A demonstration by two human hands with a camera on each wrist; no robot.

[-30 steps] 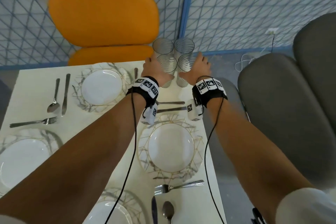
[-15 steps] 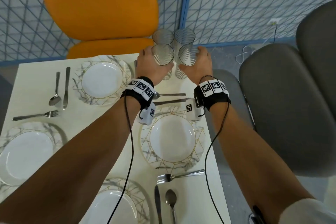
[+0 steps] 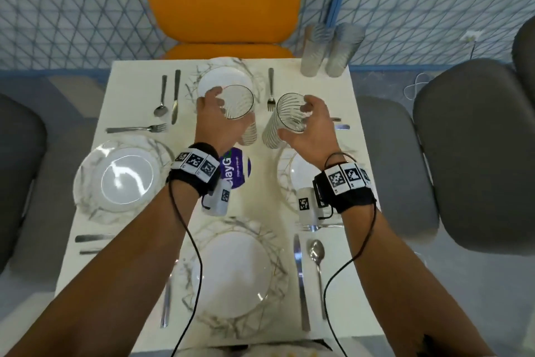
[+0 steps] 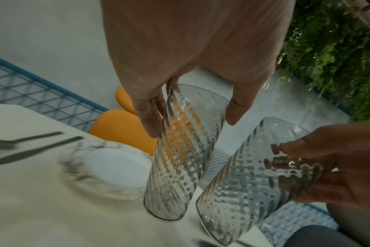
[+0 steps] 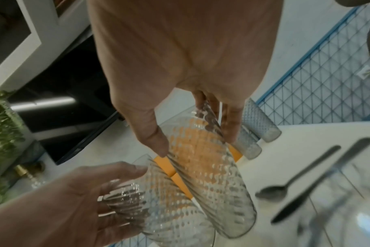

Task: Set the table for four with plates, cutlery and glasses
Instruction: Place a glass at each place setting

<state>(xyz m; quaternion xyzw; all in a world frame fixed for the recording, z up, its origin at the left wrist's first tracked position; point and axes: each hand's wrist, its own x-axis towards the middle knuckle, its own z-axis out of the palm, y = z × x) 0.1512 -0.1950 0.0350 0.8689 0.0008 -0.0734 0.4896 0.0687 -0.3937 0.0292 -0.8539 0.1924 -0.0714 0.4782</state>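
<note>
A white table (image 3: 139, 310) carries a marbled plate on each side: far (image 3: 220, 78), left (image 3: 124, 177), near (image 3: 231, 269) and right (image 3: 295, 171), each with cutlery beside it. My left hand (image 3: 214, 113) grips a ribbed clear glass (image 3: 238, 107), tilted over the table's middle. My right hand (image 3: 309, 122) grips a second glass (image 3: 289, 119) beside it. The left wrist view shows my left hand's glass (image 4: 180, 150) by the other glass (image 4: 243, 183). In the right wrist view my right hand holds its glass (image 5: 211, 175). Two more glasses (image 3: 327, 49) stand at the far right corner.
An orange chair (image 3: 223, 0) stands at the far side before a blue mesh fence (image 3: 86, 9). Grey chairs flank the table on the right (image 3: 474, 154) and left (image 3: 17, 168). A round purple-and-white label (image 3: 236, 167) lies on the table between my wrists.
Both hands have each lifted a glass out of the group at the far right corner and carried it back over the table's middle. Two glasses stay behind.
</note>
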